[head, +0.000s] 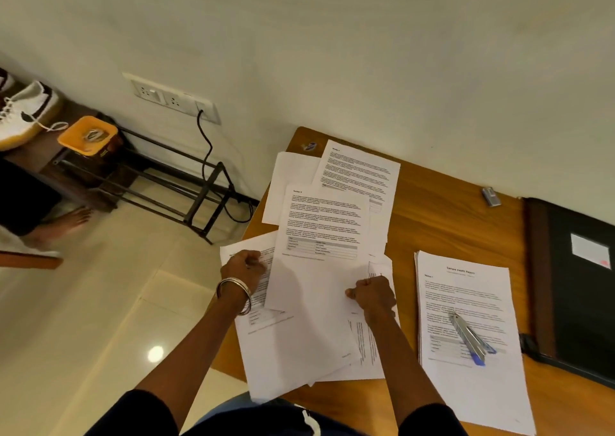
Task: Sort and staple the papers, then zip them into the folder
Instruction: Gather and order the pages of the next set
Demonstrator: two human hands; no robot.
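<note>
Your left hand point(244, 267) pinches a sheet's edge point(266, 329); your right hand point(372, 294) grips the printed page point(319, 242) between them. Stapler point(471, 339) sits on the stack point(466, 302), right of your right fingers.

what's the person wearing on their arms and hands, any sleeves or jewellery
Both arms are bare from dark short sleeves down. The left wrist carries a few thin silver metal bangles. The left hand and right hand wear no gloves; no rings or watch are visible.
</note>
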